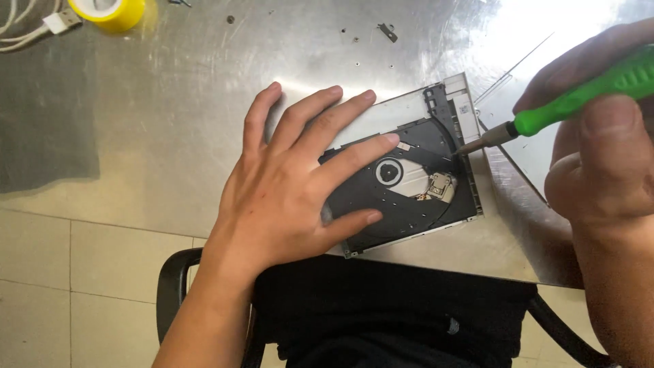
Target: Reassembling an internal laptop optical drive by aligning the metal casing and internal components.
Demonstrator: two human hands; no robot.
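I see one disc drive (415, 177) lying open near the front edge of the metal tabletop (170, 136), its shallow tray holding a black round platter with a silver hub at the middle and a small metal lens block just beside it. The drive is thin and silver-rimmed, with a pale strip along its far right corner. My left hand (286, 191) lies flat on the drive's left part, fingers spread apart and gripping nothing, simply pressing down. My right hand (599, 157) is closed around one green-handled screwdriver (545, 116), whose tip touches the drive's right edge. At the far left corner of the tabletop stand one yellow tape roll (112, 12) and a white cable (41, 27). I count about five tiny screws (355, 41) scattered near the far edge, with a small dark metal bit (387, 31) among them.
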